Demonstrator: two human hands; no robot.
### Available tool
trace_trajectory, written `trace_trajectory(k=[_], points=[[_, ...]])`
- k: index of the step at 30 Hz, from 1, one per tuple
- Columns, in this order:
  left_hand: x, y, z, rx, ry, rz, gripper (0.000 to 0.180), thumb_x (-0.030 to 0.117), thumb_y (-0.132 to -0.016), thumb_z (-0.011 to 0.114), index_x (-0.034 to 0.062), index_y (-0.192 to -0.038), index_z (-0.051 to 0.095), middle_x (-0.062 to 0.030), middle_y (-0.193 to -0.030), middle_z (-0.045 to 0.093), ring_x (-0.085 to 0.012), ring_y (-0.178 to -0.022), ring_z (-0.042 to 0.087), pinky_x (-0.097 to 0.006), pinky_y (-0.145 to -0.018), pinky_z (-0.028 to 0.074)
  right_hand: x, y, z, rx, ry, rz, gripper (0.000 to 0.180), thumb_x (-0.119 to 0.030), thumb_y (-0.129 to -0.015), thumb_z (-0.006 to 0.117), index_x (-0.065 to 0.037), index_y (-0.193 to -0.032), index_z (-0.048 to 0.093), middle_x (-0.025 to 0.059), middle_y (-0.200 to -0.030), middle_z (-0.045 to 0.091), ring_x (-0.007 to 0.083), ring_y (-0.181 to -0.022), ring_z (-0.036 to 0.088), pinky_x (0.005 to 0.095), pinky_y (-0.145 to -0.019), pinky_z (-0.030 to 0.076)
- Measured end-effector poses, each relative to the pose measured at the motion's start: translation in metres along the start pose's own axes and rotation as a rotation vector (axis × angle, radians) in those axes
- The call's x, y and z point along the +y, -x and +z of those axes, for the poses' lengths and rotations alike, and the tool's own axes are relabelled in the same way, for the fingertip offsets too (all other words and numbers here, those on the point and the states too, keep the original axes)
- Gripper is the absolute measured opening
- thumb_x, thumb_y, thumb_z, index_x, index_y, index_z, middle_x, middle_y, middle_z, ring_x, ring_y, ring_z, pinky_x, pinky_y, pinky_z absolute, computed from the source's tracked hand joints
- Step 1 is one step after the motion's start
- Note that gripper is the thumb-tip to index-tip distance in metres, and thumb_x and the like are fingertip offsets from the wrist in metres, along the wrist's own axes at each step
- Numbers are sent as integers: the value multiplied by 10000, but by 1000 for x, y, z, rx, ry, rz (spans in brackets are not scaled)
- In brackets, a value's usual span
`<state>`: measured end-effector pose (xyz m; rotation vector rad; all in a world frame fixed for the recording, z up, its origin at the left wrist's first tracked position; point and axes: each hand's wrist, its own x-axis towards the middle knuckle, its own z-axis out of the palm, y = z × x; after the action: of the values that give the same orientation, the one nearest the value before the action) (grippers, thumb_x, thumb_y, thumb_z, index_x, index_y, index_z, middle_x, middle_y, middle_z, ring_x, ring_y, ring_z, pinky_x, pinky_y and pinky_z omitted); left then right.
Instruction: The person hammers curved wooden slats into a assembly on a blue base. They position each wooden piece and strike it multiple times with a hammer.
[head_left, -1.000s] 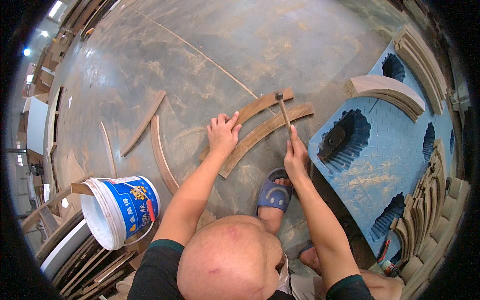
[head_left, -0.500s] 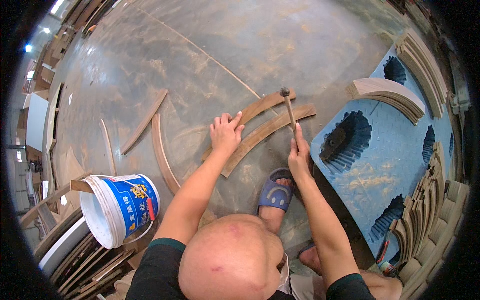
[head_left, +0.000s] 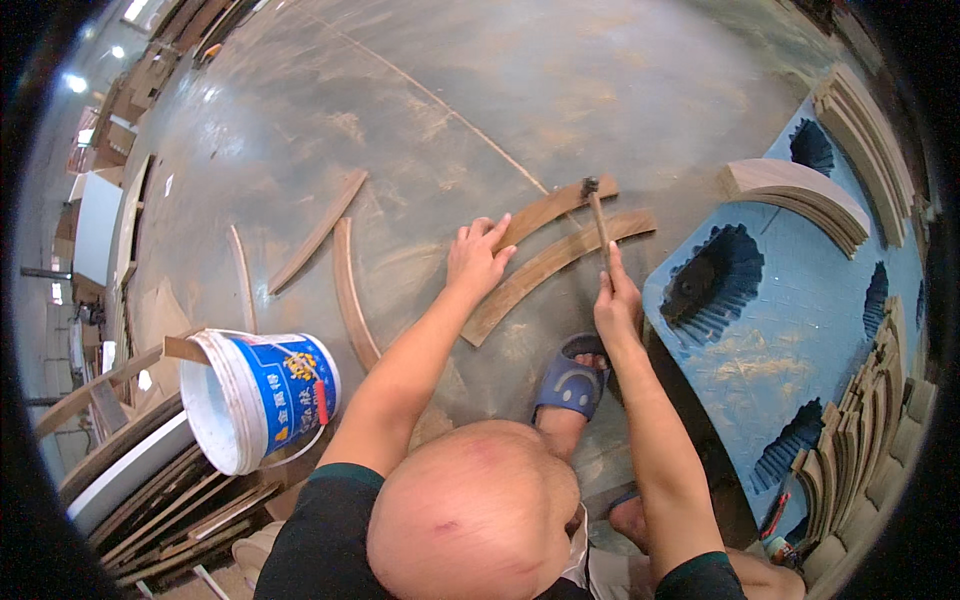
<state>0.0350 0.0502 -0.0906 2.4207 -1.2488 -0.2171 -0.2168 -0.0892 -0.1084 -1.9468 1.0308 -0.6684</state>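
My left hand (head_left: 480, 258) lies over the left part of a curved wooden strip (head_left: 545, 216) on the floor, its thumb and fingers to either side of the wood. In my right hand (head_left: 619, 308) is a hammer (head_left: 601, 222), gripped by its wooden handle. The dark hammer head is over the strip's right end; whether it touches cannot be made out. A second curved strip (head_left: 545, 277) lies nearer me, roughly alongside the first, with a gap between them. The hammer handle passes over its right part.
To the left are loose wooden strips (head_left: 350, 285) and a white-and-blue bucket (head_left: 265, 400). At right, a blue board (head_left: 730, 345) with dark, ragged holes carries stacked curved wood pieces (head_left: 800, 190). My slippered foot (head_left: 570, 385) stands between my arms. Scrap wood (head_left: 190, 500) is piled lower left.
The whole view has shifted, so things appear a little farther right. Both hands keep nearly the same place on the strip and the hammer, with the hammer head still over the strip's right end.
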Motion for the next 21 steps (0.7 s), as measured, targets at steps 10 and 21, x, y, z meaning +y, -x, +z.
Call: trace_trajectory(k=[10,21], points=[[-63,106,-22,43,13,-270,685,427,-873,903,131,-1468,738,-128,-1377,688,-374,-1311,621,-487,-1133,510,-32,35,-27,-366,-19,-166,662,-44,-1075,657,-269,-1685,533,228,-1022,699,439,-917,702,461,-841,586],[-47,105,-17,112,16,-316,564,350,-871,921,126,-1374,800,-106,-1317,697,-338,-1214,640,-448,-1063,549,-62,32,-11,-492,154,-231,729,-122,-1039,638,-353,-1705,454,213,-1038,719,499,-867,723,592,-759,610]])
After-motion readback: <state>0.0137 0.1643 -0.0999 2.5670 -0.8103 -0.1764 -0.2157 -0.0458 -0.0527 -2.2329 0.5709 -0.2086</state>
